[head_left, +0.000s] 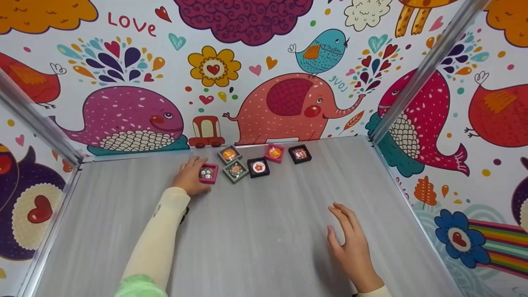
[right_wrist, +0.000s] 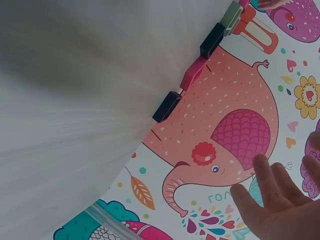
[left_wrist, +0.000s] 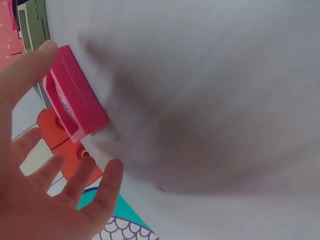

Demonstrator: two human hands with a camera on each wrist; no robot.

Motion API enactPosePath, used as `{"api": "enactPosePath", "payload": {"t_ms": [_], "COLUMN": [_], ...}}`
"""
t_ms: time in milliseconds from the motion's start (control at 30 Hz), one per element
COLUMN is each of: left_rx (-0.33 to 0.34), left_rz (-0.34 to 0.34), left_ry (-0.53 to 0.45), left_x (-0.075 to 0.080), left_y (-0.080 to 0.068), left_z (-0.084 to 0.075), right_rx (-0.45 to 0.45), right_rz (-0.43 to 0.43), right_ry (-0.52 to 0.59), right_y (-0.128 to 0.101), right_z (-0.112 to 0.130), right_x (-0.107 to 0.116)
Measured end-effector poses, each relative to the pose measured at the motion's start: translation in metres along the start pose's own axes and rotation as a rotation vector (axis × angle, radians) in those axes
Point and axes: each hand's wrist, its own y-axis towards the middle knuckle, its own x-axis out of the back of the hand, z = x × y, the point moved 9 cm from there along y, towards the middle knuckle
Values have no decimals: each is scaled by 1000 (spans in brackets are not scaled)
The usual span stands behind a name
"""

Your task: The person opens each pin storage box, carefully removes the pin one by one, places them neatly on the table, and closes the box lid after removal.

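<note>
— Pink square box (head_left: pixel 207 173), item one: where does it sit, and what holds it?

— On the grey tabletop (head_left: pixel 264 231), far left of a cluster near the back wall. Left hand (head_left: pixel 190 176) grips it; in the left wrist view the thumb and fingers (left_wrist: pixel 30 70) curl round its pink sides (left_wrist: pixel 77 100). A cream sleeve (head_left: pixel 159 231) covers that forearm.

— Contents?

— A round, silvery inset under a clear top. Detail too small to read.

— Neighbouring items?

— Five more small square boxes. Green box (head_left: pixel 236 170) just beside the pink one; another green box (head_left: pixel 229 154) behind it, with an orange inset. Black box (head_left: pixel 258 167) with a white and red inset, next to the right. Second pink box (head_left: pixel 274 152), orange inset, tilted, close to the wall. Second black box (head_left: pixel 300 154) at the far right end.

— Right hand?

— Right hand (head_left: pixel 352 247), well apart from the cluster, palm down over bare tabletop, fingers spread and straight, holding nothing. The right wrist view shows its fingers (right_wrist: pixel 275 195) apart.

— Surround?

— Cartoon wallpaper on three sides: elephant (head_left: pixel 288 107), whale (head_left: pixel 128 119), blue bird (head_left: pixel 321 51).
</note>
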Motion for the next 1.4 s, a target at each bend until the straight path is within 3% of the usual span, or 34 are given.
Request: {"api": "enactPosePath", "payload": {"t_ms": [500,800,1133,1400], "left_rx": [52,60,39,52], "left_rz": [73,60,59,46], "left_ry": [45,89,140,75], "left_x": [-16,-16,-13,-9], "left_y": [3,6,10,4], "left_z": [7,5,0,-2], "right_rx": [-30,-27,23,-35], "right_rz": [10,11,-53,-3], "right_ry": [10,34,64,52], "right_y": [-4,-6,-7,-7], "right_z": [-1,-5,-2,-7], "right_x": [-1,-3,0,-3]}}
